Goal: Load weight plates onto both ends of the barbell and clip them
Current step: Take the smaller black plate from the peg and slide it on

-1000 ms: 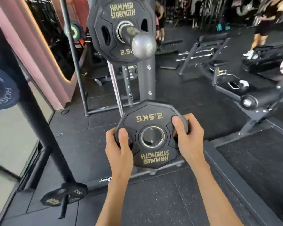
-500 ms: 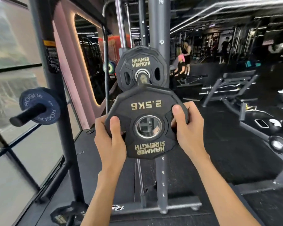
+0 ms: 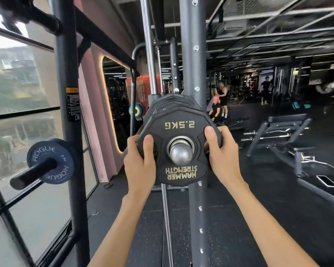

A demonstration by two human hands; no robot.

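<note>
A black 2.5 kg Hammer Strength plate [image 3: 179, 171], its gold lettering upside down, is threaded onto the barbell's silver sleeve end [image 3: 181, 153], which pokes through the centre hole. My left hand [image 3: 140, 164] grips the plate's left edge, thumb on the face. My right hand [image 3: 220, 153] grips its right edge the same way. Behind it, the rim of another black plate [image 3: 172, 103] shows on the same sleeve. No clip is visible.
A grey rack upright [image 3: 193, 54] rises just behind the plates. At left, a blue Rogue plate [image 3: 52, 160] sits on a storage peg of another post [image 3: 68, 93] beside the window. Benches [image 3: 283, 132] and several people stand at right; a phone [image 3: 326, 180] lies on a pad.
Both hands raised the plate from waist height up to the sleeve and slid its hole over the bar's end. The view tilted up with it.
</note>
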